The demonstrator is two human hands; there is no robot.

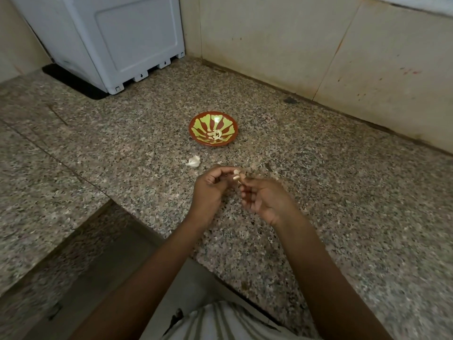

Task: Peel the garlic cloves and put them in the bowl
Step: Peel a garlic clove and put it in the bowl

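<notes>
Over the near edge of the granite counter (318, 192), the left hand (210, 190) and right hand (264, 200) both curl their fingers and pinch one garlic clove (236, 176) between them. Just beyond to the left lies a garlic piece (193, 161). Farther off, the bowl (196, 137) holds peeled cloves (215, 136).

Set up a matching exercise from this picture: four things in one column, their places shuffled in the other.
Things
1. bowl
2. garlic piece
3. clove
4. white box

Places
A. pinched between left hand and right hand
B. on the counter, just nearer than the bowl
C. far left, at the back of the counter
D. mid-counter, peeled cloves inside

Pairs: 1-D, 2-B, 3-A, 4-C
</notes>
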